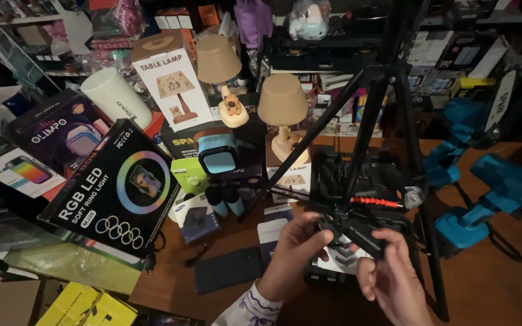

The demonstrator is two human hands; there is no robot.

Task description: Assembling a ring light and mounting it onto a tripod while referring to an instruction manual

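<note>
A black tripod (367,115) stands on the wooden table (490,284), its legs spread out from a central hub low in the frame. My left hand (291,253) reaches in from below and touches the hub from the left with its fingertips. On the hub's right side, my right hand (391,281) grips the black fitting of the tripod's lower brace (357,232). A red and black threaded rod (373,201) lies just behind the hub.
Two small tan-shaded table lamps (282,115) stand on boxes. A black ring-light box (116,190) leans at the left among other product boxes. Blue power tools (490,193) lie at the right. A dark flat case (228,268) rests near my left wrist.
</note>
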